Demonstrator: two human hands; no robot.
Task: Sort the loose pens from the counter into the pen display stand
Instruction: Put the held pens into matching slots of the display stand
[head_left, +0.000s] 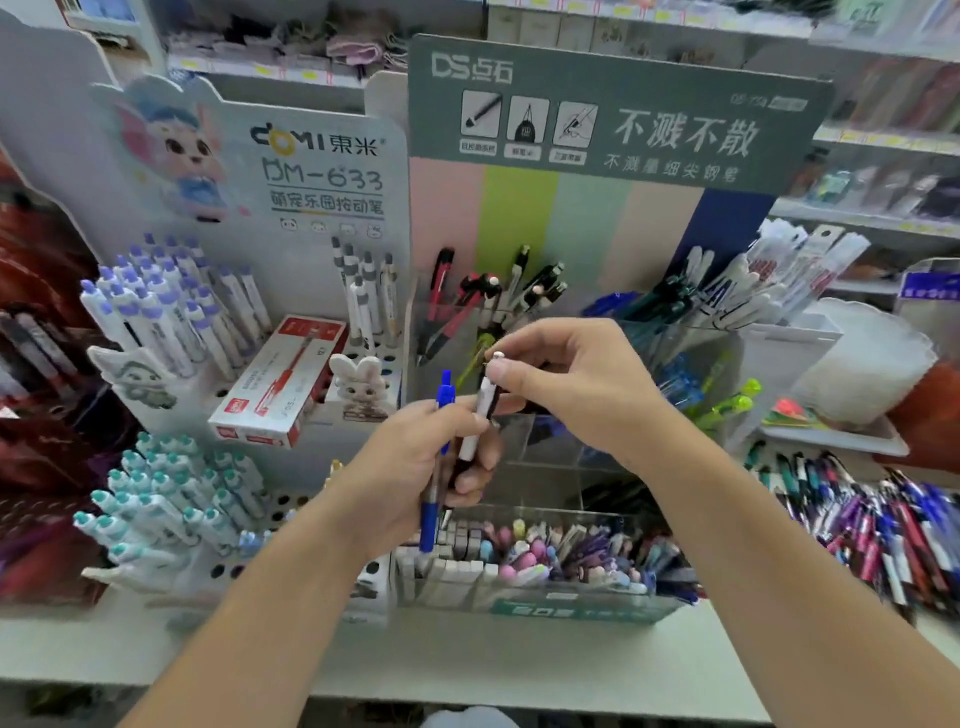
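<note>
The left hand (441, 462) is clamped round two pens at once, a blue click pen (436, 467) and a white click pen (478, 421), both held upright like a small bundle so the other hand can pick from it. The right hand (566, 384) pinches the top of the white pen between thumb and forefinger, apparently to draw it out and drop it into the clear acrylic pen display stand (524, 332) just behind, where red, black and white pens already lean in compartments. More loose pens (872, 514) lie heaped on the counter (467, 660) to the right, so the sorting looks far from done. A red pen box (280, 384) rests on the white Domi rack beside the stand
</note>
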